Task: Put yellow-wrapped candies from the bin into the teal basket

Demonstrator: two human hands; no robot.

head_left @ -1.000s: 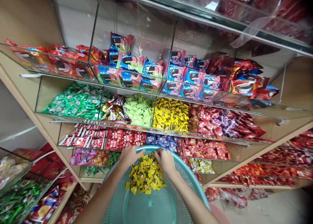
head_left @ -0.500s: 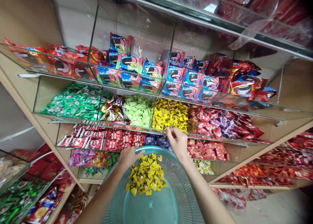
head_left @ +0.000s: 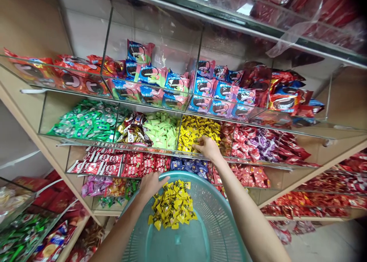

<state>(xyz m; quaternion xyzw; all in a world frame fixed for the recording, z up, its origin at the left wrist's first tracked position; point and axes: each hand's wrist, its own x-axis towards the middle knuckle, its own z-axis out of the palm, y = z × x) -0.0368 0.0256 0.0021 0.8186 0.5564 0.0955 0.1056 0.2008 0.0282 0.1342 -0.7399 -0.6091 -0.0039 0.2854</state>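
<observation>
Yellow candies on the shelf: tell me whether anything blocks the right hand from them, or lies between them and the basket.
Nothing visible blocks the right hand; its fingers are at the shelf pile of yellow candies. Between that pile and the teal basket runs the shelf's front edge, with blue-wrapped candies just below it.
</observation>
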